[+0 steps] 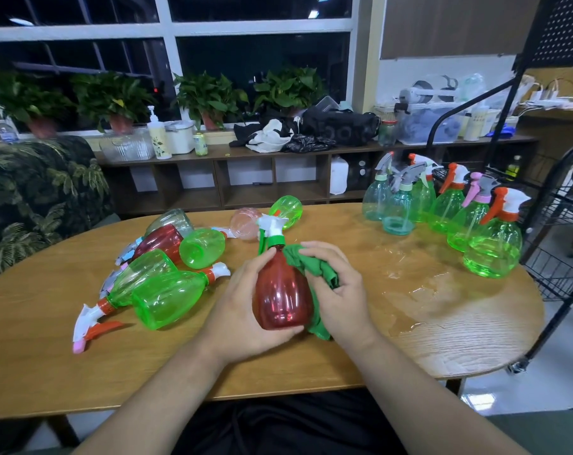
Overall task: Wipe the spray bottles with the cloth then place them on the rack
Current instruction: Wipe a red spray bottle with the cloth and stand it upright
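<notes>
My left hand (242, 310) grips a red spray bottle (283, 295) with a green collar and white nozzle, held upright over the middle of the wooden table (459, 343). My right hand (339, 290) holds a crumpled green cloth (314, 267) against the bottle's right side. Several green, red and pink spray bottles (167, 293) lie on their sides at the left. Several more green and teal bottles (492, 251) stand upright at the table's right. The black wire rack (561, 231) stands past the table's right edge.
A wet, shiny patch (420, 290) spreads over the table right of my hands. A leaf-patterned armchair (32, 198) is at the far left. A low shelf (245, 172) with plants, bags and containers runs along the window behind.
</notes>
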The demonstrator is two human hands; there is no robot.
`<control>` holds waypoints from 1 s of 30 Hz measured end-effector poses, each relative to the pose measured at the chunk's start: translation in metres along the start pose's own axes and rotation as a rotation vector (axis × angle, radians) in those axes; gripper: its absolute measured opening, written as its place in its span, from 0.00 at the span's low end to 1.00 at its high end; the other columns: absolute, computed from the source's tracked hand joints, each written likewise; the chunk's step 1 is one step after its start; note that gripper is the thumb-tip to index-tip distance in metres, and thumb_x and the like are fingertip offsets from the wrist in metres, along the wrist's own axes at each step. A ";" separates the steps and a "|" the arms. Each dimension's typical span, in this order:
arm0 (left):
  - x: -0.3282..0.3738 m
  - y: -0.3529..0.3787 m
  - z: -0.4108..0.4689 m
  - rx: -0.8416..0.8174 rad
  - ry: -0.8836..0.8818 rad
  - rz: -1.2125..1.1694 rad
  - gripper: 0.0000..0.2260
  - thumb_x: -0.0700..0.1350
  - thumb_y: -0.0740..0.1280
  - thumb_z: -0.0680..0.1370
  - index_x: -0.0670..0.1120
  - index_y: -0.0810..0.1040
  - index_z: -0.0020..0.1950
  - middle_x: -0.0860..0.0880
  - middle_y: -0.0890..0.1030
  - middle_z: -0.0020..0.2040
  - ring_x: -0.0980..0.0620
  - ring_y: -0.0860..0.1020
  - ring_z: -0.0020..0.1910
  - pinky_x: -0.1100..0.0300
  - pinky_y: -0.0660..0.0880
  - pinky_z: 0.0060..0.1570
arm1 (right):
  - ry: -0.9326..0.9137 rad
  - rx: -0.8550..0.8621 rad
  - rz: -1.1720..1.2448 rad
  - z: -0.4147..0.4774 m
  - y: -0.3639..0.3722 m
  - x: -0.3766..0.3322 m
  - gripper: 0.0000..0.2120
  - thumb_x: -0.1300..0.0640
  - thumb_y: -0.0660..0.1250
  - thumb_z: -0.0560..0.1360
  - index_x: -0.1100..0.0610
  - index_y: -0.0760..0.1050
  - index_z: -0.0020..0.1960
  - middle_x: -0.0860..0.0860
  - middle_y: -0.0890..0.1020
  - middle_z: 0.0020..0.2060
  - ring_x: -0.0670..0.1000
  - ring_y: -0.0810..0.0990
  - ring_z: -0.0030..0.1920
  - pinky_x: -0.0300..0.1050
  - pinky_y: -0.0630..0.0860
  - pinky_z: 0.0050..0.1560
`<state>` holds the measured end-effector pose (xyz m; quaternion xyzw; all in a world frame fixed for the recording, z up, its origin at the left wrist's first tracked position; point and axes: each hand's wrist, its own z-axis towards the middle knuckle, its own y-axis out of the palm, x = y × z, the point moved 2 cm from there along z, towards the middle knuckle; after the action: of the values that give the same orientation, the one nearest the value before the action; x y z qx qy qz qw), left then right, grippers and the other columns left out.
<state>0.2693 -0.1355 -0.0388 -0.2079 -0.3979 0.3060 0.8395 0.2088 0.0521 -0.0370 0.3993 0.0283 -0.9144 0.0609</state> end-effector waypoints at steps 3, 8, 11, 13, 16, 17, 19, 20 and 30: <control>0.007 0.000 -0.002 -0.049 0.017 -0.037 0.55 0.58 0.88 0.62 0.55 0.62 0.83 0.63 0.72 0.75 0.57 0.74 0.74 0.57 0.72 0.73 | 0.207 -0.022 0.215 0.003 0.002 -0.002 0.20 0.73 0.63 0.83 0.56 0.81 0.67 0.53 0.86 0.62 0.55 0.83 0.65 0.54 0.80 0.66; 0.005 -0.001 -0.001 -0.102 -0.021 -0.099 0.55 0.59 0.87 0.64 0.61 0.59 0.83 0.65 0.71 0.76 0.58 0.74 0.74 0.58 0.71 0.73 | 0.426 -0.075 0.472 0.003 0.007 -0.005 0.16 0.66 0.60 0.86 0.54 0.78 0.70 0.57 0.84 0.64 0.59 0.84 0.61 0.54 0.84 0.57; -0.002 0.003 0.001 -0.110 -0.027 -0.045 0.55 0.64 0.85 0.65 0.58 0.58 0.85 0.59 0.69 0.79 0.55 0.69 0.78 0.50 0.68 0.77 | 0.405 -0.112 0.508 0.003 0.008 -0.005 0.17 0.59 0.63 0.84 0.56 0.76 0.72 0.63 0.81 0.67 0.61 0.82 0.62 0.58 0.82 0.59; -0.005 0.006 0.003 -0.104 -0.015 0.007 0.56 0.64 0.85 0.65 0.56 0.58 0.85 0.62 0.66 0.79 0.57 0.67 0.79 0.52 0.66 0.79 | 0.383 -0.099 0.470 0.003 0.006 -0.003 0.17 0.54 0.62 0.84 0.58 0.77 0.71 0.63 0.81 0.66 0.62 0.82 0.63 0.61 0.80 0.63; -0.008 0.008 0.004 -0.093 -0.005 0.040 0.56 0.64 0.85 0.65 0.54 0.58 0.85 0.61 0.67 0.79 0.58 0.67 0.79 0.51 0.67 0.78 | 0.354 -0.057 0.343 0.003 0.007 0.003 0.20 0.50 0.57 0.87 0.59 0.81 0.68 0.59 0.83 0.66 0.60 0.80 0.69 0.67 0.74 0.73; -0.010 0.009 0.004 -0.087 -0.010 0.041 0.56 0.64 0.85 0.65 0.54 0.58 0.85 0.59 0.68 0.79 0.57 0.68 0.78 0.50 0.68 0.78 | 0.336 -0.050 0.296 0.003 0.008 0.006 0.21 0.49 0.57 0.88 0.58 0.83 0.67 0.57 0.82 0.68 0.59 0.79 0.72 0.68 0.71 0.75; -0.012 0.009 0.003 -0.071 -0.033 0.037 0.57 0.65 0.84 0.64 0.55 0.58 0.85 0.57 0.69 0.78 0.56 0.68 0.78 0.50 0.69 0.77 | 0.284 -0.059 0.199 0.003 0.010 0.010 0.20 0.51 0.57 0.88 0.57 0.83 0.67 0.53 0.80 0.70 0.56 0.76 0.75 0.65 0.69 0.78; -0.012 0.009 0.003 -0.059 -0.046 0.033 0.57 0.66 0.84 0.64 0.56 0.58 0.85 0.57 0.70 0.78 0.56 0.69 0.78 0.51 0.69 0.77 | 0.255 -0.073 0.154 0.003 0.010 0.011 0.18 0.52 0.58 0.88 0.57 0.83 0.68 0.52 0.80 0.70 0.55 0.75 0.75 0.63 0.69 0.78; -0.009 0.006 0.004 0.131 -0.176 -0.073 0.55 0.64 0.86 0.61 0.54 0.63 0.82 0.60 0.75 0.73 0.60 0.74 0.72 0.62 0.71 0.71 | -0.060 -0.171 -0.164 -0.007 0.011 -0.004 0.15 0.66 0.65 0.85 0.58 0.81 0.69 0.49 0.78 0.71 0.52 0.75 0.75 0.51 0.73 0.75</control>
<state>0.2600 -0.1372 -0.0449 -0.1102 -0.4568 0.3177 0.8236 0.2174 0.0422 -0.0388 0.3614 0.1367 -0.9221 0.0202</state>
